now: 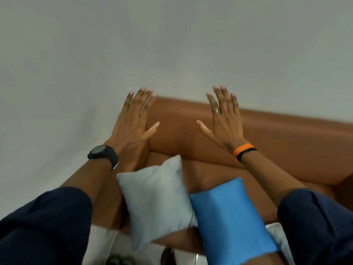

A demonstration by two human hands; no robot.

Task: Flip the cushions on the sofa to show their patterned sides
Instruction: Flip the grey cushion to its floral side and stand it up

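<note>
Two cushions lie on the seat of a brown leather sofa (277,134). The pale grey cushion (156,197) is on the left and shows a plain side. To its right, touching it, lies a bright blue cushion (231,220), also plain side up. My left hand (135,119) and my right hand (223,119) are held out flat above the sofa back, fingers spread, palms down, holding nothing. Both hands are well above and beyond the cushions. A black watch is on my left wrist, orange and black bands on my right.
A plain pale wall (172,44) fills the upper view behind the sofa. A third pale cushion corner (277,234) shows at the lower right, partly hidden by my sleeve. Light floor (99,243) and a dark object (168,257) lie at the bottom edge.
</note>
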